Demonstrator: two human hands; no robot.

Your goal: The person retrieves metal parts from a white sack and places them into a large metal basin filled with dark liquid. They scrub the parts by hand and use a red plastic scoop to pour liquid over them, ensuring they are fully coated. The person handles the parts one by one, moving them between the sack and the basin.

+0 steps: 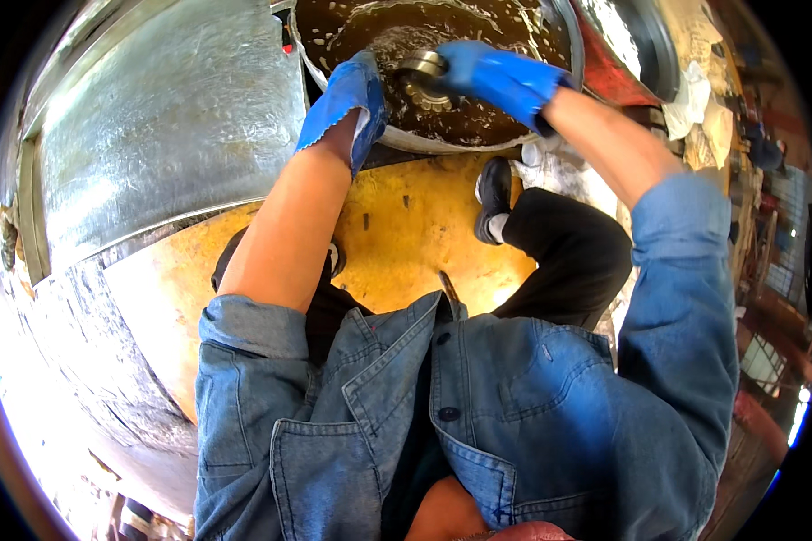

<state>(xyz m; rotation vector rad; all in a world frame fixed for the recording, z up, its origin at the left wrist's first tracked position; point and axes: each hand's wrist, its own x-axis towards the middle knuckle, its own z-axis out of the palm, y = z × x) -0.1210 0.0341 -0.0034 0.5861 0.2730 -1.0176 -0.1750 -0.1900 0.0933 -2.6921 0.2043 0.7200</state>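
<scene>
In a round tub (391, 142) of brown, foamy liquid, my right hand (466, 67), in a blue rubber glove, grips a round, ring-like metal part (421, 63). A toothed metal piece (430, 97) shows just below that ring, at the liquid; whether the two are joined I cannot tell. My left hand (359, 83) wears a matching blue glove and is over the tub's left side, close to the metal. Its fingers are mostly hidden from view, so what they touch does not show.
A large sheet-metal surface (171, 126) lies left of the tub. Yellow board (397, 225) covers the floor around my feet. Right of the tub stands a red container (618, 59), with crumpled pale wrapping (690, 99) beside it.
</scene>
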